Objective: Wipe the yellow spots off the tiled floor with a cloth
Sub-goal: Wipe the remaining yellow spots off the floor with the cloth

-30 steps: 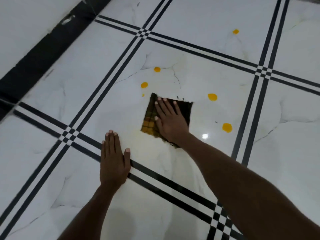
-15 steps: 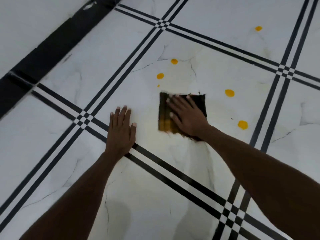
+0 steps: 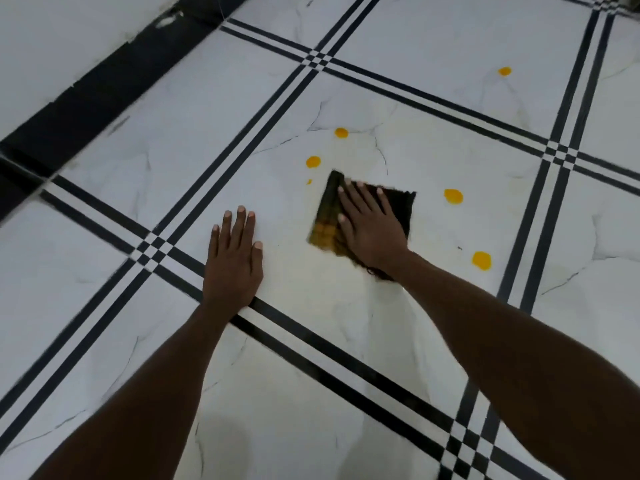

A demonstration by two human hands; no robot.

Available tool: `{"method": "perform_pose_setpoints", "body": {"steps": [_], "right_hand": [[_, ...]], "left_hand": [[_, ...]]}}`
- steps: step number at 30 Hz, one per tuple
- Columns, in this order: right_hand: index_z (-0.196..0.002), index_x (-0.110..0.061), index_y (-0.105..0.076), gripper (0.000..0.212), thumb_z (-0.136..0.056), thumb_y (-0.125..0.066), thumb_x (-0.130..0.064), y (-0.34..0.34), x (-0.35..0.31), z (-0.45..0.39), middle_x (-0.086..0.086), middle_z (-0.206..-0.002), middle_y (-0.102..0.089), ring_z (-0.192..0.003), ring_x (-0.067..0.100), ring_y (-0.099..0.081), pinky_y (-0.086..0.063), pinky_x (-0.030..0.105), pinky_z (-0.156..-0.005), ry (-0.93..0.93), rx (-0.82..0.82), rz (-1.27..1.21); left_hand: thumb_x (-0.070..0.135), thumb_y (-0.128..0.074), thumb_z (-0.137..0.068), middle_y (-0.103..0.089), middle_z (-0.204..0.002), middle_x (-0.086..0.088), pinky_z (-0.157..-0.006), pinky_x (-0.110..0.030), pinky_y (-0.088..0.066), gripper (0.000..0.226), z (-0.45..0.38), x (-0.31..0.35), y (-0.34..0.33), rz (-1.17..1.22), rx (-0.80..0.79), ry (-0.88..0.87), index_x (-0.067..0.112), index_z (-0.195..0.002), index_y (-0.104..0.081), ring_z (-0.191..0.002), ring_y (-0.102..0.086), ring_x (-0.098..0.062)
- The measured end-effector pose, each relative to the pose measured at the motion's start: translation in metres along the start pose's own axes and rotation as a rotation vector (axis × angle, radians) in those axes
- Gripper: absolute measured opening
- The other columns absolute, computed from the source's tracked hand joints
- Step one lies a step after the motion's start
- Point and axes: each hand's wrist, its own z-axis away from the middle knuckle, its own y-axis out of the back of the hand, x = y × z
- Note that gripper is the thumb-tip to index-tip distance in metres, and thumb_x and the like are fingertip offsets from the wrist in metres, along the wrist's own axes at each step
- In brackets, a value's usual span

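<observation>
Dark cloth (image 3: 398, 209), yellow-stained on its left edge, lying flat on white tiled floor (image 3: 433, 150) | right hand (image 3: 372, 230) pressing on it, palm down, fingers spread | left hand (image 3: 233, 263) bracing flat on floor, fingers together | yellow spots: two beside cloth's upper left (image 3: 313, 162), two to its right (image 3: 453, 196).

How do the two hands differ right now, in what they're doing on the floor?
The right hand presses flat on the dark cloth; the left hand lies bare on the floor tile, holding nothing. The right hand sits farther from the camera, among the yellow spots; the left hand rests nearer, its heel at the black grout stripe. Both lie palm down with fingers extended.
</observation>
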Motion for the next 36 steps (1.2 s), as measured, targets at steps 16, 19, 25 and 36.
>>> {"method": "perform_pose_setpoints", "body": {"steps": [16,19,25,36], "right_hand": [[-0.164,-0.016,-0.025,0.061,-0.110,-0.021,-0.043,0.022,0.093,0.119,0.005,-0.173,-0.020,-0.161,0.024,-0.014,-0.011,0.053,-0.130,-0.434,0.035,-0.034],[-0.165,-0.018,-0.021,0.058,-0.112,-0.023,-0.041,0.020,0.059,0.142,0.003,-0.174,-0.014,-0.162,0.022,-0.009,-0.009,0.051,-0.131,-0.098,-0.044,-0.005],[-0.166,-0.023,-0.017,0.057,-0.112,-0.023,-0.040,0.033,0.099,0.166,-0.002,-0.174,-0.011,-0.162,0.018,-0.005,-0.004,0.045,-0.132,0.132,-0.137,0.004],[-0.166,-0.021,-0.013,0.061,-0.112,-0.023,-0.048,0.012,0.021,0.142,-0.001,-0.175,-0.007,-0.162,0.017,0.002,-0.003,0.047,-0.132,0.221,-0.158,-0.070]], "left_hand": [[0.037,-0.028,-0.107,-0.011,-0.175,-0.009,-0.132,-0.050,-0.003,0.065,0.000,0.033,-0.001,0.087,0.010,-0.129,0.010,-0.166,-0.021,-0.163,-0.005,-0.029],[0.036,-0.029,-0.108,-0.013,-0.175,-0.007,-0.132,-0.050,-0.004,0.063,-0.001,0.073,-0.010,0.105,-0.013,-0.197,0.012,-0.165,-0.022,-0.163,-0.006,-0.027],[0.043,-0.019,-0.107,-0.012,-0.176,-0.006,-0.133,-0.049,-0.003,0.067,-0.008,0.090,-0.025,0.043,-0.095,-0.216,0.013,-0.167,-0.015,-0.163,-0.005,-0.025],[0.038,-0.022,-0.110,-0.010,-0.176,-0.005,-0.133,-0.049,-0.007,0.062,-0.005,0.090,-0.031,-0.006,-0.045,-0.231,0.015,-0.167,-0.012,-0.164,-0.004,-0.024]]}}
